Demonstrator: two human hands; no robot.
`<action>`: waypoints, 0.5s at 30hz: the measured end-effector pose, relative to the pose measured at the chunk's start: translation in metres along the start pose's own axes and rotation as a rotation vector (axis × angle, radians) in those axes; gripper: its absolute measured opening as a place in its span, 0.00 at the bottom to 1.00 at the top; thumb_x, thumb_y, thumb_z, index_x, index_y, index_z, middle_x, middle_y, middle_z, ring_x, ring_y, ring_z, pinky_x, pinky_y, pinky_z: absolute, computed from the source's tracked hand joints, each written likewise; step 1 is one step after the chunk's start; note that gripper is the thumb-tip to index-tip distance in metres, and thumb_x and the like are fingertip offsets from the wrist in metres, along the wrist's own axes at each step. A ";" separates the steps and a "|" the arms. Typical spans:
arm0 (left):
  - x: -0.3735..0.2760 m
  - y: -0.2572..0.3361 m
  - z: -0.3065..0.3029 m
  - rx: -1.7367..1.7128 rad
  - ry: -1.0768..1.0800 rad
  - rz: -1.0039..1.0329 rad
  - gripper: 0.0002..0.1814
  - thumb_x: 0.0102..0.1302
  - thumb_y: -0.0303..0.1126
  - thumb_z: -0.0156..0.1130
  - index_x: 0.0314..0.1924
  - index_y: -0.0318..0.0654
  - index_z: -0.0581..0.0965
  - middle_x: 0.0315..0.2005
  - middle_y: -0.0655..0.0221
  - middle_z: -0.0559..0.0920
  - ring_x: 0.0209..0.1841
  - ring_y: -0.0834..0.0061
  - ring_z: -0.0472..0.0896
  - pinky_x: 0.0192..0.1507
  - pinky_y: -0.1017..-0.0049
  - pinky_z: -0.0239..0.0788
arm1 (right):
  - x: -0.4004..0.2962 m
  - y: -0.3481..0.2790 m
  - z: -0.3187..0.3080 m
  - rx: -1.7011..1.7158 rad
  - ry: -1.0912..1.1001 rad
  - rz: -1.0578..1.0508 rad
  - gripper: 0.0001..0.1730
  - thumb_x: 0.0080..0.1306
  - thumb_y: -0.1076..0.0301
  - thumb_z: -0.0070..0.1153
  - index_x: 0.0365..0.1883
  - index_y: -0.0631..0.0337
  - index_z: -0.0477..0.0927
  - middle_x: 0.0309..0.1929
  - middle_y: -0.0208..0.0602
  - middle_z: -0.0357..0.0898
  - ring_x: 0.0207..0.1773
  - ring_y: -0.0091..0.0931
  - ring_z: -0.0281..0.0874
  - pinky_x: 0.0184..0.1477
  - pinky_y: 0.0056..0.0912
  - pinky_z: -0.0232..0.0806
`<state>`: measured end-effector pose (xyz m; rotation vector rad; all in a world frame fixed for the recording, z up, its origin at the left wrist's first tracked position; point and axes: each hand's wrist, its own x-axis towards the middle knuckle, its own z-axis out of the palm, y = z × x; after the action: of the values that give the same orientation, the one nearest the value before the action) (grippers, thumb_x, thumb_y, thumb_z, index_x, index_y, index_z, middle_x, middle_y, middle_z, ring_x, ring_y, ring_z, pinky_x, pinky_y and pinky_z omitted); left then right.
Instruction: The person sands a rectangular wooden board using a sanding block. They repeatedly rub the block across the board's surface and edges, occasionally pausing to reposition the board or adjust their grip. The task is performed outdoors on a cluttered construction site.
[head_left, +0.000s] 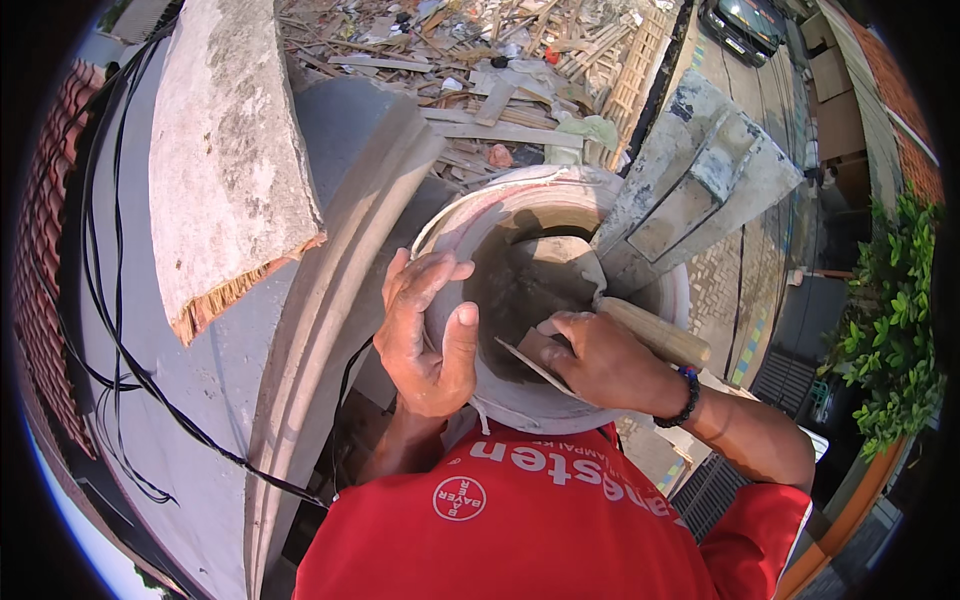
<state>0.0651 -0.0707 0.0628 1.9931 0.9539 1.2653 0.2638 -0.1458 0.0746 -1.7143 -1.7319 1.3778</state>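
Note:
A round bucket with a whitish, smeared rim stands in front of my chest, with wet grey mortar inside. My right hand pinches a thin flat scraper over the bucket's near side. A trowel blade lies in the mortar, and its wooden handle leans outward just beyond my right knuckles. Beside my left hand is the bucket's left rim; its dusty fingers are apart and hold nothing. A cement-smeared board with a raised handle, perhaps a float, slants out of the bucket's far right side.
A mortar-crusted plank with a splintered end juts in at upper left, above a grey moulded ledge. Black cables hang along the wall. Far below are wood debris, a paved lane and a parked car.

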 end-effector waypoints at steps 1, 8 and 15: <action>0.000 0.000 0.000 0.007 -0.002 -0.001 0.19 0.68 0.27 0.58 0.57 0.27 0.75 0.43 0.53 0.85 0.52 0.64 0.82 0.73 0.51 0.48 | 0.000 0.001 0.000 -0.003 -0.005 0.002 0.17 0.68 0.65 0.53 0.46 0.73 0.78 0.40 0.64 0.80 0.45 0.55 0.78 0.48 0.51 0.69; -0.001 0.000 0.000 0.008 -0.005 -0.039 0.19 0.66 0.31 0.63 0.55 0.33 0.78 0.43 0.58 0.85 0.55 0.59 0.81 0.70 0.46 0.51 | 0.001 0.010 0.008 0.141 0.032 -0.001 0.16 0.67 0.67 0.53 0.41 0.75 0.79 0.38 0.65 0.80 0.45 0.55 0.79 0.49 0.51 0.70; 0.000 0.001 0.000 0.004 -0.005 -0.040 0.18 0.67 0.31 0.63 0.54 0.33 0.78 0.43 0.58 0.85 0.54 0.59 0.81 0.70 0.46 0.51 | -0.002 0.003 -0.001 0.212 -0.059 0.087 0.18 0.67 0.65 0.56 0.45 0.74 0.81 0.40 0.60 0.82 0.44 0.47 0.83 0.50 0.43 0.71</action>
<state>0.0652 -0.0717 0.0639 1.9694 0.9899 1.2373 0.2664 -0.1476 0.0736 -1.6647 -1.4946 1.6018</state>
